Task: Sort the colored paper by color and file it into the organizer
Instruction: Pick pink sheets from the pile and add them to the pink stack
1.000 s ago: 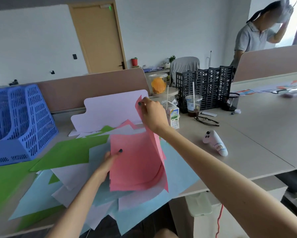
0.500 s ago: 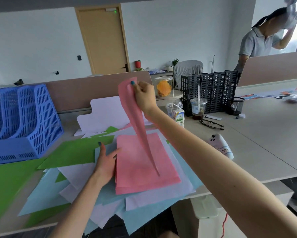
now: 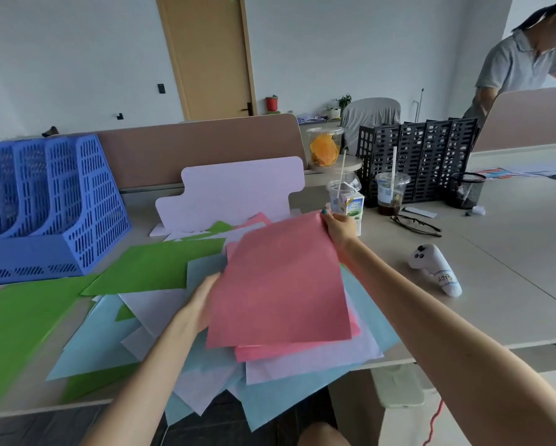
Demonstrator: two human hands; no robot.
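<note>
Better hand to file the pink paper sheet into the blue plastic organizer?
Probably left: the left hand touches the pink paper sheet on the side nearer the blue plastic organizer; the right hand pinches its far corner.

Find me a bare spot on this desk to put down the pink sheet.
Bare desk lies right of the controller and the glasses. Loose paper covers the middle and left, up to the blue organizer; a milk carton and cups crowd the back, beyond the pink sheet.
</note>
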